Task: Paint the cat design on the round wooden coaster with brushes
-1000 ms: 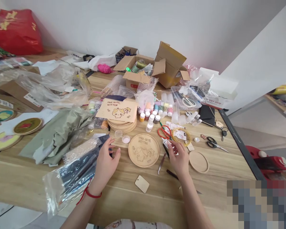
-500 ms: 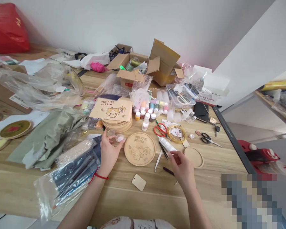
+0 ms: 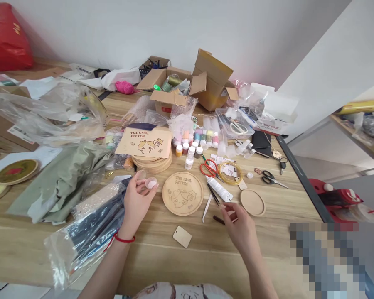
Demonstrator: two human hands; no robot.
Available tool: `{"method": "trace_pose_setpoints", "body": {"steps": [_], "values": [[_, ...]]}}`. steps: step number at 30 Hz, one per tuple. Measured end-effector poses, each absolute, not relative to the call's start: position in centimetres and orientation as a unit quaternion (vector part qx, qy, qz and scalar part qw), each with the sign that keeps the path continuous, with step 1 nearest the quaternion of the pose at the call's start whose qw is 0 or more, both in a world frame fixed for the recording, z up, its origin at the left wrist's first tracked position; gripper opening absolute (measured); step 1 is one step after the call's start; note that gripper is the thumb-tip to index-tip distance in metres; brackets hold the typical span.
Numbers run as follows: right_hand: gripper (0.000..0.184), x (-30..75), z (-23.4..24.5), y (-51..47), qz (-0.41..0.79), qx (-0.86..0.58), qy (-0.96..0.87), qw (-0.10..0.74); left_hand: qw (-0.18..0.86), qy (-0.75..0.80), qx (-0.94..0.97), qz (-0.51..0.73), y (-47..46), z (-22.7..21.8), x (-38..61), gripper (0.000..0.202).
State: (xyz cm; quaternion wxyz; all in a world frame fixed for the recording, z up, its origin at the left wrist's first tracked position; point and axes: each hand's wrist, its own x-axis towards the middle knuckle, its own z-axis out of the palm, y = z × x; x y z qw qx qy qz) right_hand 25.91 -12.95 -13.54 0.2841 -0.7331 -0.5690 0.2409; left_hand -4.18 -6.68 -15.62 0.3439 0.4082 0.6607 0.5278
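My left hand (image 3: 139,203) grips a small clear plastic cup (image 3: 151,182) with white stuff in it; its clear lid (image 3: 140,175) stands open. To its right lies a round wooden plate (image 3: 183,194) with a kitten drawing and lettering. My right hand (image 3: 237,222) is closed in a pinch over the table; anything between its fingertips is too small to make out. Close to those fingertips are black tweezers (image 3: 213,195) and a dark brown stick (image 3: 218,219). A white tube (image 3: 220,189) and a slim white tool (image 3: 207,209) lie nearby.
Behind the plate stand small paint jars (image 3: 190,153) and stacked wooden rounds under a kitten card (image 3: 145,142). Red-handled scissors (image 3: 208,168), gold wire (image 3: 230,172), black scissors (image 3: 272,179) and a shallow wooden ring dish (image 3: 252,202) lie right. A wooden tag (image 3: 182,236) sits in front.
My left hand has shifted slightly left with the small cup. My right hand has drawn down a little, away from the white tube, and remains pinched.
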Motion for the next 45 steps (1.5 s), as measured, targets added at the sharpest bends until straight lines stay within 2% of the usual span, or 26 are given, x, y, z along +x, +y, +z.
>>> {"method": "trace_pose_setpoints", "body": {"steps": [8, 13, 16, 22, 30, 33, 36, 40, 45], "values": [[0.024, 28.9, -12.6, -14.1, 0.253, -0.704, -0.651, 0.127, 0.448, 0.579, 0.419, 0.537, -7.6, -13.8, -4.1, 0.062], [0.019, 27.2, -13.3, -12.8, 0.247, -0.691, -0.674, 0.078, 0.511, 0.543, 0.441, 0.499, -8.2, -12.9, -3.1, 0.065], [0.019, 27.2, -12.8, -11.9, 0.268, -0.673, -0.677, 0.129, 0.523, 0.539, 0.44, 0.492, -8.5, -12.6, -2.7, 0.064], [0.018, 27.7, -9.0, -10.9, 0.314, -0.629, -0.646, 0.298, 0.546, 0.516, 0.445, 0.487, -9.0, -12.1, -1.7, 0.065], [0.015, 22.8, -6.0, -10.5, 0.409, -0.494, -0.489, 0.591, 0.51, 0.511, 0.484, 0.495, -9.5, -13.3, 0.8, 0.064], [0.014, 20.6, -6.6, -10.6, 0.422, -0.473, -0.496, 0.594, 0.49, 0.503, 0.509, 0.498, -9.6, -13.4, 1.3, 0.063], [0.012, 19.4, -7.8, -10.7, 0.377, -0.459, -0.569, 0.569, 0.472, 0.502, 0.532, 0.491, -9.9, -13.3, 1.6, 0.06], [0.026, 19.0, -9.1, -10.9, 0.282, -0.402, -0.694, 0.527, 0.457, 0.502, 0.546, 0.49, -10.3, -13.4, 1.9, 0.056], [0.028, 18.8, -9.8, -11.0, 0.271, -0.376, -0.729, 0.504, 0.452, 0.505, 0.535, 0.504, -10.5, -13.8, 1.7, 0.055]]}}
